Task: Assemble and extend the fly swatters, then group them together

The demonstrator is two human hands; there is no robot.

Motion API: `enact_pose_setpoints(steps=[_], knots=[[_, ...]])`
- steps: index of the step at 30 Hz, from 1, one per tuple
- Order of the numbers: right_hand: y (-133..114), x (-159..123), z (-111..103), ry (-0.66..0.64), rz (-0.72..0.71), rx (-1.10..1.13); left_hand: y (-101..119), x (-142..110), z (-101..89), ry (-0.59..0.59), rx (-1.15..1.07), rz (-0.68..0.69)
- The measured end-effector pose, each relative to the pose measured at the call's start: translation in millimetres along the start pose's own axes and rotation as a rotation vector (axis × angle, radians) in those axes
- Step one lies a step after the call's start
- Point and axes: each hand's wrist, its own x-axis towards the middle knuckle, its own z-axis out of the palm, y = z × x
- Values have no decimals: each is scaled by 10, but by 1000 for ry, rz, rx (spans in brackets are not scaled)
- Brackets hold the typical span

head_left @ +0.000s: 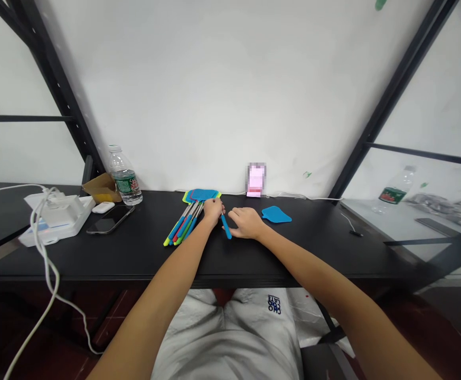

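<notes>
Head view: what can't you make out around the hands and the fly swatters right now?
Head view:
Fly swatter shafts: upper ends hidden under the left hand.
Loose blue handle: top end hidden by the left hand's fingers; contact with right hand too unclear to tell.
Stacked swatter heads: lower ones covered by the top blue one, so the count is unclear.
Pink object by the wall: pixelated, unreadable.

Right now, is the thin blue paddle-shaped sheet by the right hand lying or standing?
Lying: the thin blue paddle-shaped sheet rests flat on the black tabletop.
</notes>
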Motion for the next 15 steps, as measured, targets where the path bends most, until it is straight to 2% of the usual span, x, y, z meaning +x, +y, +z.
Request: enact_pose_setpoints(steps=[4,7,9,13,15], knots=[[-39,14,-40,60,19,-11,14,-13,-2,-29,-5,-25],[-72,26,-60,124,118,40,16,-24,-4,-48,-21,-17],[-82,30,-62,196,265,121,16,-30,-9,-81,-52,-13],[-20,19,-57,357,678,304,30,-15,-39,-148,-171,-55],[54,5,-58,400,818,377,42,14,-68,-204,-203,-83]])
